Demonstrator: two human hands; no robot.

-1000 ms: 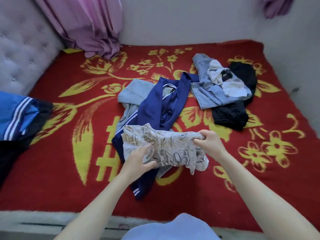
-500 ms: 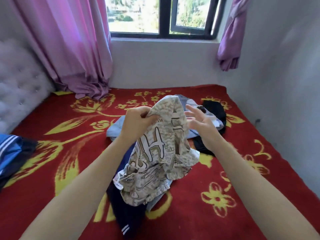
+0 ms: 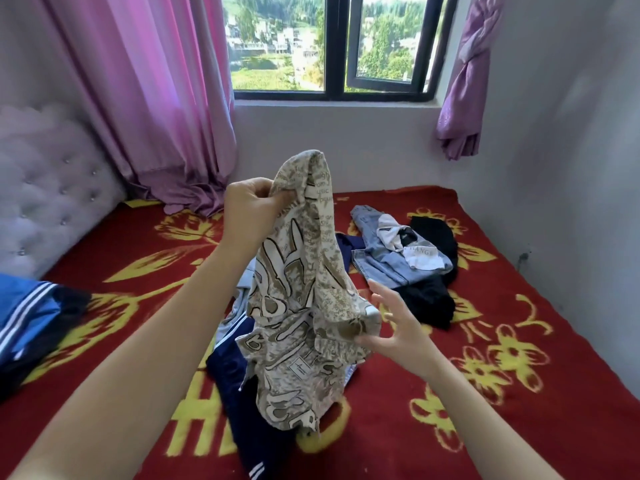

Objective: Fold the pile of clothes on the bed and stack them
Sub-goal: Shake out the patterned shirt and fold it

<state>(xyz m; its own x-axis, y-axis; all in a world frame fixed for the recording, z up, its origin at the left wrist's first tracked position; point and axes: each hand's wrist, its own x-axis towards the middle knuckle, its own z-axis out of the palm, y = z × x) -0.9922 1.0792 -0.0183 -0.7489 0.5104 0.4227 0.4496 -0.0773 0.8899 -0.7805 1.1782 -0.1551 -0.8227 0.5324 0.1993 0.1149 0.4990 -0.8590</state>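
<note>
**Right grip point(image 3: 398, 327) drops low on patterned shirt point(image 3: 301, 306)**

Since half a second ago my right grip has sunk from the top of the patterned shirt to its 4 o'clock edge. Its fingers are spread, and the thumb just touches the cloth. My left grip point(image 3: 252, 209) pinches the bunched top, hanging the garment above the navy jacket point(image 3: 235, 393) on the bed point(image 3: 554, 393). To do this well, I judge the right should find a shoulder or seam, pinch it, then shake the cloth flat before folding.
</note>
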